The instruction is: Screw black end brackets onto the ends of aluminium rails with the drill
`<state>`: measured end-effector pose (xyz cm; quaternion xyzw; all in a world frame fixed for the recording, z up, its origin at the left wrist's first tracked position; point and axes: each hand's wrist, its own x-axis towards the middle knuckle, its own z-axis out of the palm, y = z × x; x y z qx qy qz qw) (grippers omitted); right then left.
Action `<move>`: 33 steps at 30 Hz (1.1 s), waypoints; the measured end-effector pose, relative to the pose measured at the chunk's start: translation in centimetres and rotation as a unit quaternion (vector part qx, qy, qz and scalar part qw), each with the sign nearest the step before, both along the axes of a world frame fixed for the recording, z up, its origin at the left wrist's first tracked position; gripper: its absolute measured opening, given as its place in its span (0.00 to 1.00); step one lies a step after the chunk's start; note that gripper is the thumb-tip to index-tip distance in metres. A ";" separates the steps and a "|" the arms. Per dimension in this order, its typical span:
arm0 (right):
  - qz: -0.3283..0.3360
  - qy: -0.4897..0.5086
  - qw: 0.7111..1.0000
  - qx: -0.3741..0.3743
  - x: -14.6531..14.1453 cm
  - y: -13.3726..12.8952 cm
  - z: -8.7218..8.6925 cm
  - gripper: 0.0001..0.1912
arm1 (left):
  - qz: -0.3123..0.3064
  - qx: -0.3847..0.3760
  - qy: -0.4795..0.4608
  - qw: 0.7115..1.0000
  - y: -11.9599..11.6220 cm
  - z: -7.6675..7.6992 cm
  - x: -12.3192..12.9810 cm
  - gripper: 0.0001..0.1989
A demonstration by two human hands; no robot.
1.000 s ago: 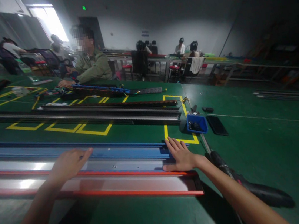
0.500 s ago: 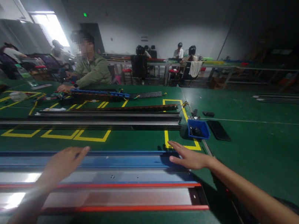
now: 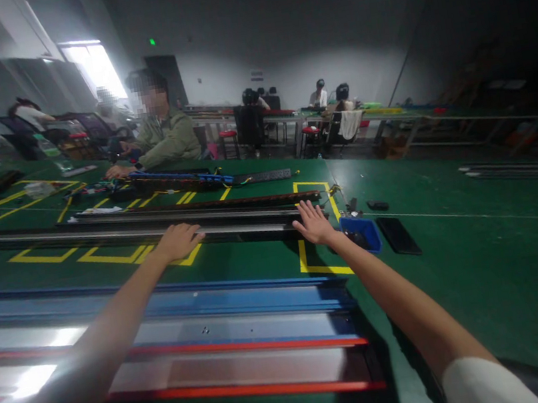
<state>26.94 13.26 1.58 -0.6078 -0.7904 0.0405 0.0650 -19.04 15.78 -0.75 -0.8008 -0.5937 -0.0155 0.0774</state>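
Note:
Both my arms reach forward over the green table. My left hand (image 3: 179, 242) is at the near edge of a long black and silver metal rail (image 3: 242, 227), fingers stretched out. Near that rail's right end is my right hand (image 3: 313, 222), fingers spread and palm down. Whether either hand touches the rail or hovers just above it, I cannot tell. Closer to me lie a long blue channel profile (image 3: 262, 293) and a silver panel with red edges (image 3: 253, 369), both beneath my forearms.
A blue bin (image 3: 365, 234) with dark parts stands right of my right hand, beside a black phone (image 3: 398, 236). Yellow tape (image 3: 324, 268) marks the green table (image 3: 487, 276). Across it a co-worker (image 3: 168, 132) sits behind a wired blue strip (image 3: 179, 176).
Both hands have moved forward, from above the blue profile to the black and silver rail. My left hand has also shifted right. The view has tilted slightly.

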 end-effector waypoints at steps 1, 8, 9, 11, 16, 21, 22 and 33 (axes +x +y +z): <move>-0.007 -0.001 1.000 0.000 -0.1 0.5 -0.3 0.43 | -0.002 -0.007 0.001 1.000 0.2 -0.4 0.0 0.33; -0.036 -0.003 0.999 -0.022 -0.3 2.4 -2.5 0.44 | -0.008 -0.036 0.015 0.999 0.1 -1.3 -0.2 0.35; -0.037 -0.004 0.999 -0.024 -0.3 2.5 -2.6 0.44 | -0.006 -0.036 0.019 0.999 0.0 -1.3 -0.1 0.35; -0.038 -0.005 0.999 -0.028 -0.2 2.6 -2.7 0.44 | 0.003 -0.035 0.028 0.999 -0.2 -1.2 0.0 0.36; -0.047 -0.008 0.998 -0.036 -0.2 2.2 -2.7 0.45 | 0.015 -0.030 0.047 0.998 -1.1 -1.1 0.4 0.36; -0.062 -0.017 0.997 -0.038 -0.3 1.8 -2.7 0.45 | 0.019 -0.038 0.056 0.998 -1.3 -1.1 0.4 0.36; -0.065 -0.019 0.997 -0.038 -0.3 1.7 -2.7 0.45 | 0.022 -0.039 0.058 0.997 -1.4 -1.1 0.4 0.36; -0.077 -0.034 0.995 -0.060 -0.6 1.0 -2.4 0.44 | 0.062 -0.074 0.049 0.994 -1.8 -1.8 0.2 0.38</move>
